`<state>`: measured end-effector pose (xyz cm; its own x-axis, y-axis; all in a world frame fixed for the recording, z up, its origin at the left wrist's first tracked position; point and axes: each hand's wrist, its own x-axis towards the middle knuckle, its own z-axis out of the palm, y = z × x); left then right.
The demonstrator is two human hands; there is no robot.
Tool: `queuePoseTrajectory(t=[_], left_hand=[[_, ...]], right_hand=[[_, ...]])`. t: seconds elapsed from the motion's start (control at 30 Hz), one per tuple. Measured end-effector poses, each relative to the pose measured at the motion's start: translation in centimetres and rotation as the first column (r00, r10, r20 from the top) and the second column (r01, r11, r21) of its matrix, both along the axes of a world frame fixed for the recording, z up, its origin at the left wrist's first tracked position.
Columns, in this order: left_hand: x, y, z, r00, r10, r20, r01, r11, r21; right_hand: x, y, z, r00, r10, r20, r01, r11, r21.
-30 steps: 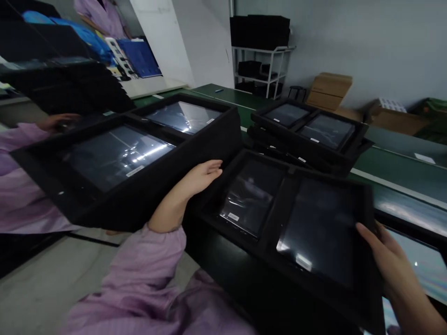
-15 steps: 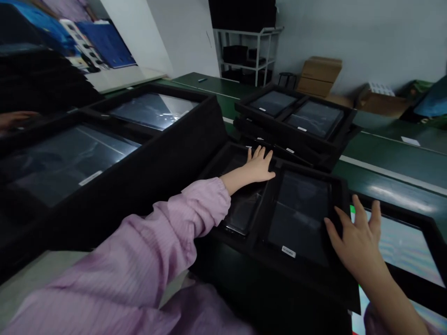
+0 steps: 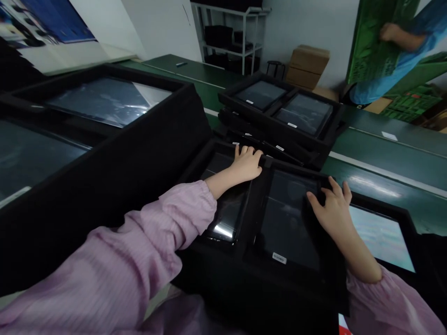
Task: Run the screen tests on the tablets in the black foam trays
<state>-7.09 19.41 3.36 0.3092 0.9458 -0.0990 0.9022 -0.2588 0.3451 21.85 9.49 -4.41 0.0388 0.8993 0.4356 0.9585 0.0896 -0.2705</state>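
Note:
A black foam tray point(image 3: 249, 223) lies in front of me with two dark-screened tablets point(image 3: 289, 216) in its recesses; the right-hand one carries a small barcode label. My left hand point(image 3: 247, 163) reaches across the tray, its fingers bent over the far rim. At the right side my right hand point(image 3: 333, 204) grips the tray edge, thumb on the inner side and fingers outside. Just beyond the right hand, a lit tablet point(image 3: 382, 235) with a pale screen sits in another black tray, partly hidden by my arm.
Behind stands an uneven stack of black trays point(image 3: 279, 116) with tablets. A higher tray stack point(image 3: 157, 139) rises at left. Green worktop point(image 3: 387, 153) extends to the right. A co-worker's arm point(image 3: 405, 39) is beside a green crate point(image 3: 373, 42); cardboard boxes point(image 3: 307, 65) stand at the back.
My right hand has moved left onto the tray's side edge, and my left fingers have bent over the far rim. The view has shifted right; a co-worker with a green crate has appeared.

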Motion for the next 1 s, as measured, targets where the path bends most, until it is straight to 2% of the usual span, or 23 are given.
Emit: queuePoseTrajectory(t=[0.07,0.17,0.27,0.37,0.47,0.6,0.7,0.8,1.0], left_hand=[[-0.1,0.2,0.9,1.0,0.0,0.014,0.0,0.999,-0.041],[-1.7,-0.7,3.2,0.999,0.006,0.048,-0.001,0.994,-0.105],[-4.8,-3.9,5.7,0.987,0.024,0.159,-0.01,0.996,-0.088],[-8.4,-8.5,6.3,0.956,0.092,0.28,-0.091,0.996,-0.019],[-11.6,-12.1,4.7,0.94,0.173,0.293,-0.181,0.983,0.001],[-14.5,-13.8,1.3,0.941,0.142,0.308,-0.177,0.98,0.09],[-15.8,-13.4,-0.2,0.948,0.084,0.306,-0.145,0.973,0.182],[-16.6,-12.7,-0.9,0.952,0.045,0.302,-0.132,0.953,0.273],[-17.1,-12.6,-1.6,0.934,-0.094,0.344,-0.007,0.96,0.28]], right_hand=[[-0.2,0.0,0.1,1.0,-0.007,-0.022,0.007,1.0,-0.006],[-0.1,0.2,0.4,0.998,-0.008,-0.061,0.007,1.0,-0.024],[0.2,-0.9,1.0,0.995,0.006,-0.102,-0.011,0.999,-0.053],[0.3,-4.3,1.9,0.992,0.084,-0.097,-0.088,0.995,-0.047],[0.0,-8.9,2.9,0.979,0.197,-0.046,-0.198,0.98,-0.008],[-1.4,-12.9,3.7,0.973,0.226,0.041,-0.226,0.974,0.002],[-2.9,-13.4,4.1,0.976,0.203,0.085,-0.208,0.977,0.052],[-3.9,-12.9,4.6,0.982,0.175,0.069,-0.18,0.981,0.078],[-3.0,-12.8,4.5,0.969,0.247,0.023,-0.246,0.969,-0.021]])
